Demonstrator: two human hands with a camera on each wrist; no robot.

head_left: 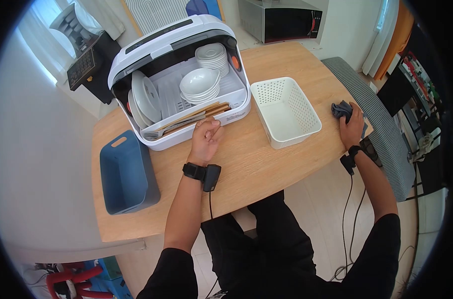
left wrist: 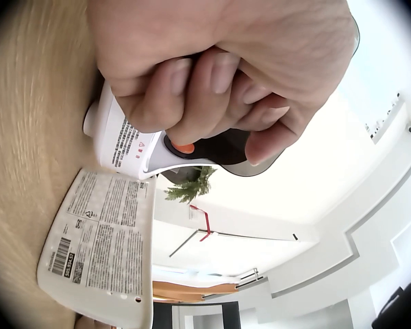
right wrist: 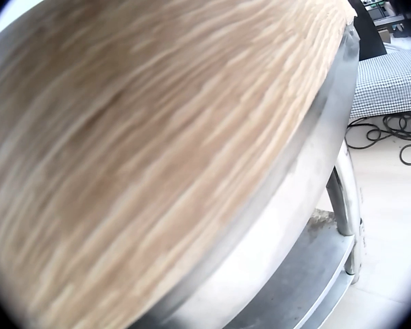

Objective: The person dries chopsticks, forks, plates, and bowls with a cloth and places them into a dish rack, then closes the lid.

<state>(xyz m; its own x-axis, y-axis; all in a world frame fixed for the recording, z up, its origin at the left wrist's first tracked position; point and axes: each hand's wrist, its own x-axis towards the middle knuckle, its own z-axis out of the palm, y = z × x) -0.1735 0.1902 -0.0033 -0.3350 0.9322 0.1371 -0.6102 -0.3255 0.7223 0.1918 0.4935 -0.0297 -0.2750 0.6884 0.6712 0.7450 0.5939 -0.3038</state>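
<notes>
My right hand [head_left: 352, 128] grips a bunched dark grey cloth [head_left: 341, 110] on the wooden table near its right edge. In the right wrist view neither that hand nor the cloth appears. My left hand [head_left: 206, 138] holds nothing; its fingers are loosely curled in the left wrist view. In the head view it overlaps the front edge of a white dish box [head_left: 162, 143] with a raised lid. Inside are upright plates [head_left: 146, 94], stacked bowls [head_left: 200, 82], a stack of small dishes [head_left: 211, 54], and chopsticks [head_left: 217, 108] with forks [head_left: 152, 134] in the front tray.
A white perforated basket [head_left: 310, 130] stands right of the dish box, and a blue bin [head_left: 148, 187] stands at the left. Behind the table is a microwave [head_left: 292, 25]. A checkered bench [head_left: 381, 129] runs along the right edge. Cables [head_left: 344, 224] trail from my wrists.
</notes>
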